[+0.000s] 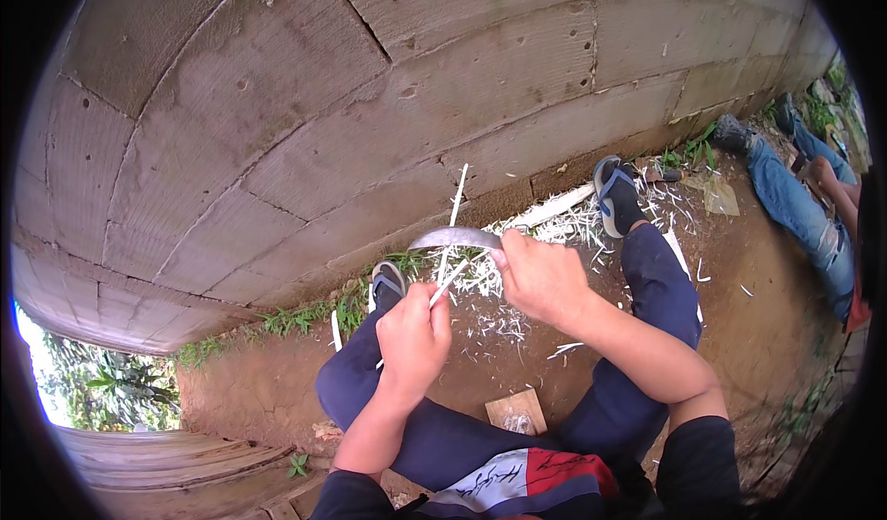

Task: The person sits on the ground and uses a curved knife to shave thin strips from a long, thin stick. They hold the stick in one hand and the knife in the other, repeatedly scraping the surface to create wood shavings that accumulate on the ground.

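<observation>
My left hand (414, 337) is closed around thin pale wooden strips, pinched between thumb and fingers. One long strip (455, 198) points up toward the wall, while a shorter strip (450, 282) leans to the right. My right hand (543, 278) grips a curved knife (455, 236); its handle is hidden in my fist. The grey blade points left and crosses the long strip a little above my left hand. I cannot tell whether the edge is cutting into the wood. Both hands are held above the ground between my spread knees.
Pale shavings (591, 222) litter the ground near my sandalled foot (617, 196). A block wall (370, 122) rises ahead. Between my legs lies a small wooden board (514, 411). Another person in jeans (795, 201) sits at the right, near a dark-handled tool (667, 176).
</observation>
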Demonstrator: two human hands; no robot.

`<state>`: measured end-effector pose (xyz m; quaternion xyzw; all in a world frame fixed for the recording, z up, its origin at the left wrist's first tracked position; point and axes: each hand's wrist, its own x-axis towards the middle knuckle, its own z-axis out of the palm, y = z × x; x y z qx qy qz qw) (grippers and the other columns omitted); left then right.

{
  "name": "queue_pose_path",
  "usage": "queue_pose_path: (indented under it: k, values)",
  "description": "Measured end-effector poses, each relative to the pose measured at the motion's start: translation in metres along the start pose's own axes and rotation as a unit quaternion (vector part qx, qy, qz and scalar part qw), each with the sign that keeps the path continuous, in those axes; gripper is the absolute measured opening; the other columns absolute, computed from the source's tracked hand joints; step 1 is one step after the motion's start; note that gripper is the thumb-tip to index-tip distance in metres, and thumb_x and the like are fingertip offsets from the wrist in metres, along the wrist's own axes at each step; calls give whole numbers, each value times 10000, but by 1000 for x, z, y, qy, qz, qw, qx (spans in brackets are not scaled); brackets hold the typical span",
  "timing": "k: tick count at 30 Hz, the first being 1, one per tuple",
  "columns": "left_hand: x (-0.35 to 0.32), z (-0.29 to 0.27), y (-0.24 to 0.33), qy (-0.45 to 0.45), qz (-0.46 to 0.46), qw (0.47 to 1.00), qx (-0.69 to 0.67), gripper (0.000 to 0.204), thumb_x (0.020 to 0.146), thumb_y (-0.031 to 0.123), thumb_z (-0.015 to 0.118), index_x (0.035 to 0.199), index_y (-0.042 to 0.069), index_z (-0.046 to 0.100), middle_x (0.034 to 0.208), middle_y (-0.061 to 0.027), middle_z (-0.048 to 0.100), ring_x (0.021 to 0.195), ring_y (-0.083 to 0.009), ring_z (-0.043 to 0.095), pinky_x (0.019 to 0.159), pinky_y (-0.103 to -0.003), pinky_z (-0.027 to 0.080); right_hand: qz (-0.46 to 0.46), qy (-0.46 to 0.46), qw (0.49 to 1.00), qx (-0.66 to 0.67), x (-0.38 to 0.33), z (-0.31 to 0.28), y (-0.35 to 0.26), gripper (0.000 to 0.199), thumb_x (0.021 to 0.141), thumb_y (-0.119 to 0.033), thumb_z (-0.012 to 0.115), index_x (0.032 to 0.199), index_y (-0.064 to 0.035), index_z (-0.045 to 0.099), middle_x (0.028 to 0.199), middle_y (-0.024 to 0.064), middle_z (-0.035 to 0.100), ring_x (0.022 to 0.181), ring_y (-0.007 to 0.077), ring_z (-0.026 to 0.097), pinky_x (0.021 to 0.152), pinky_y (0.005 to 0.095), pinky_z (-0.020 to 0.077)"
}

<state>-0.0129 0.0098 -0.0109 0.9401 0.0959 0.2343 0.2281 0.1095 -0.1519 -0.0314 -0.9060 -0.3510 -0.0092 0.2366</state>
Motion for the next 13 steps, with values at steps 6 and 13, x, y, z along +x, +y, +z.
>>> queue_pose_path:
  k: [6,13]
  values:
    - [-3,2,1,-25,3,998,56,86,892,95,647,925,29,602,758,-155,675,651,-355,671,569,-443,521,77,-26,997,11,15,-8,11,342,1065,-291,372,974,-10,544,731,176,686,627,365,702,542,493,568]
    - [-4,2,4,-21,14,995,100,133,869,109,675,947,35,596,830,-149,698,696,-347,690,602,-428,544,150,-104,983,14,27,-24,10,388,1058,-361,397,1107,3,524,860,215,710,764,411,722,682,548,576]
